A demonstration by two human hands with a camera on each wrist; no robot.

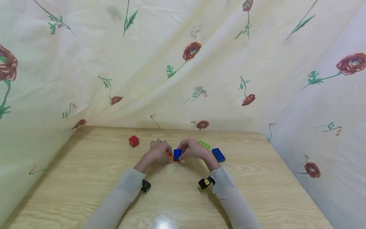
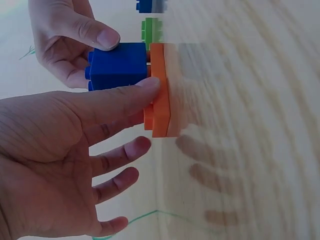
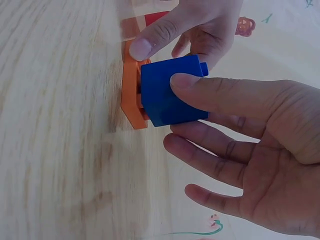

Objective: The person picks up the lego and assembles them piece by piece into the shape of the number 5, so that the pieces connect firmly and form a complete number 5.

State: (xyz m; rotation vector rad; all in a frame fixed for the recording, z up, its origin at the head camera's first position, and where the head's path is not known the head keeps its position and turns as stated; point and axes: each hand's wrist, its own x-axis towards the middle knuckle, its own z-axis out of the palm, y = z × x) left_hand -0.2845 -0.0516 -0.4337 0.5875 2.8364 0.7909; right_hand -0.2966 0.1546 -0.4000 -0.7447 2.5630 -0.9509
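Note:
In the head view both hands meet at the middle of the table over an orange flat brick [image 2: 161, 90] and a blue brick [image 3: 170, 92]. My left hand [image 1: 160, 150] pinches one end of the orange brick between thumb and forefinger, its other fingers spread apart. The orange brick lies flat with its studs up. Between thumb and fingers my right hand [image 1: 194, 149] pinches the blue brick by its sides. The blue brick stands over the other end of the orange one, studs up, with a thin gap between them in the wrist views.
A red brick [image 1: 133, 141] lies to the left on the wooden table [image 1: 246, 197]. Right of the hands are a light green studded brick [image 1: 204, 144], partly hidden by the right hand, and another blue brick [image 1: 218, 155]. A flowered cloth [image 1: 143, 63] hangs behind the table.

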